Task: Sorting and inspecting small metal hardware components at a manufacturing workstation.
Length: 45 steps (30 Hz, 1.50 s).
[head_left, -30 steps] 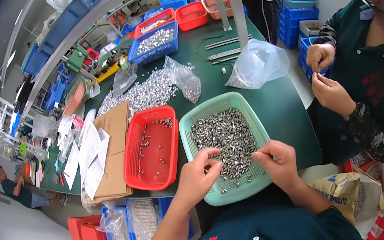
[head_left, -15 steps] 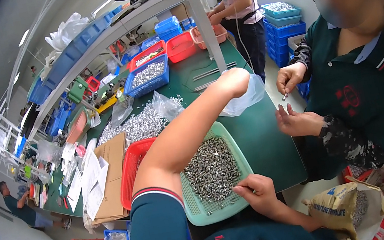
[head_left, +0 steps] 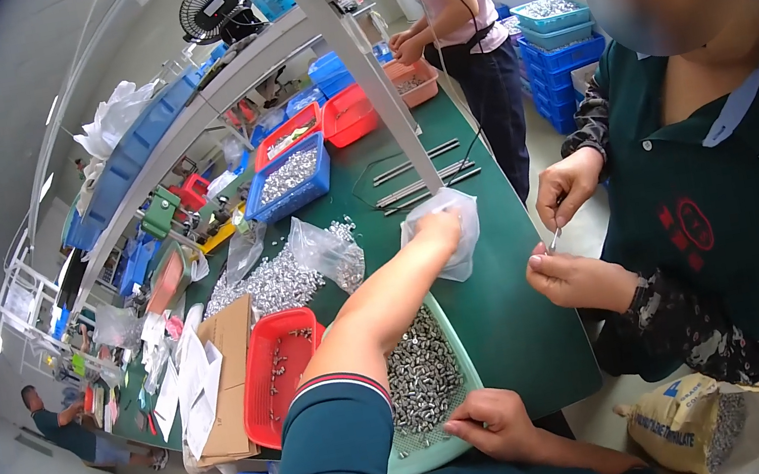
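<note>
My left arm stretches over a green mesh basket heaped with small metal parts. At its end my left hand reaches into a translucent plastic bag standing on the table, and its fingers are hidden there. Close to the basket's near right rim is my right hand, with its fingers curled and thumb and forefinger pinched together. Whatever may be in that pinch is too small to make out. Left of the green basket stands a red basket with a few small metal parts inside.
Across the table's right corner a co-worker's hands hold a small metal piece. Metal rods lie beyond the bag. A shelf post rises there. Loose silvery parts and cardboard lie left. A sack stands at lower right.
My left hand has gone lower at the bag, and its arm has swung off the red basket. The co-worker's hands have come together. My view has shifted slightly.
</note>
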{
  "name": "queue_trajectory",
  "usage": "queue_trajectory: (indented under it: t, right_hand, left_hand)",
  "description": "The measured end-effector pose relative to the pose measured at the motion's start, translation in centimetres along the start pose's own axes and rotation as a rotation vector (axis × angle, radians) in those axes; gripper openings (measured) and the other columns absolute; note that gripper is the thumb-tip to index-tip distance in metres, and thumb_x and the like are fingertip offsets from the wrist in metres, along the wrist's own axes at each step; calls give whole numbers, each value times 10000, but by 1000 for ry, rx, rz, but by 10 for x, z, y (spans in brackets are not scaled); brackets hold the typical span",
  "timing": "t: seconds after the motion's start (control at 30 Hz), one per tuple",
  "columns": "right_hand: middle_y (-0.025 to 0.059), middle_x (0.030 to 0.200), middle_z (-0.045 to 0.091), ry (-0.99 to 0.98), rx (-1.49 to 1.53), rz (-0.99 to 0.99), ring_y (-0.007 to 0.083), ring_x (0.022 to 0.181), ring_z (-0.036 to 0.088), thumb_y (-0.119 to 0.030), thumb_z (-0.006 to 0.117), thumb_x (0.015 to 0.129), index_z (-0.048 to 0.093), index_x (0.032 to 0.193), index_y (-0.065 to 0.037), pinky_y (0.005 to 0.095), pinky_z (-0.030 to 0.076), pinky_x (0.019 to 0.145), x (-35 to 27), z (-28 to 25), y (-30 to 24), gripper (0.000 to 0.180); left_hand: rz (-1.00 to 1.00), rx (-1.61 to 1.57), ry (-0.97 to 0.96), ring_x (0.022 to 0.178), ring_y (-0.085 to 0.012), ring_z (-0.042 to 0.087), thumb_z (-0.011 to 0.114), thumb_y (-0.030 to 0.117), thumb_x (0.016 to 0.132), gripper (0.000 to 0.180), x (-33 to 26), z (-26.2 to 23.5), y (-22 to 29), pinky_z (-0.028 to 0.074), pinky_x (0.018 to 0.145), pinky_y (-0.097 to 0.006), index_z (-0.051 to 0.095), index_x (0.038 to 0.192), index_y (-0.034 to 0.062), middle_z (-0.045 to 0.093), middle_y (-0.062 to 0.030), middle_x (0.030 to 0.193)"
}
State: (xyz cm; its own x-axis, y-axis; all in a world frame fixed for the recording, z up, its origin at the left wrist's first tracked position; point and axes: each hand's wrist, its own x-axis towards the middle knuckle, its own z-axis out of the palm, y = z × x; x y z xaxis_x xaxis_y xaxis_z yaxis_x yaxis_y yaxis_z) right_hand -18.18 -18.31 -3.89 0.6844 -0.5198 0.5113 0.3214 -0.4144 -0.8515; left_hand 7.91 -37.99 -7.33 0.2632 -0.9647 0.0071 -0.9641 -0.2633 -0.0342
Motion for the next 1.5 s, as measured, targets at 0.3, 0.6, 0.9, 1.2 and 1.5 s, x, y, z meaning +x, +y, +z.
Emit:
queue_trajectory:
  t: [0.3,0.6,0.9,1.2,1.5]
  right_hand:
    - [67,623,582,-47,40,-58,208,539,555,-100,712,737,654,731,-46,309,409,483,-2,-4,2,79]
    - [73,619,577,-54,25,-73,223,546,554,-102,711,737,648,731,-50,320,415,494,-2,5,-3,82]
    - [94,607,554,-12,-45,-87,250,537,555,-94,714,732,608,700,-25,335,420,484,-3,13,-12,130]
    - [87,579,532,7,-97,-55,240,513,530,-88,714,729,607,692,-27,336,394,475,4,18,-14,129]
    - [90,601,547,30,-95,67,228,532,537,-76,699,743,622,712,-15,315,406,504,-4,22,-25,103]
  left_hand:
    - [-113,-207,-55,973,-349,586,520,322,795,328,-45,-54,15,432,878,-450,601,992,74,626,-164,1019]
    - [-118,-113,103,823,-362,635,475,274,810,318,-50,-76,21,506,752,-421,633,949,36,654,-185,897]
    - [59,17,86,811,-357,646,490,223,810,278,-18,-36,-13,521,698,-430,646,921,21,652,-201,908]
    - [-788,-1822,-415,368,-92,274,376,69,848,196,-9,-55,-29,230,356,-222,444,667,100,362,-8,536]
    - [-472,-2669,-544,485,-65,301,438,245,955,201,-181,-95,-39,225,390,-180,458,860,69,383,-4,690]
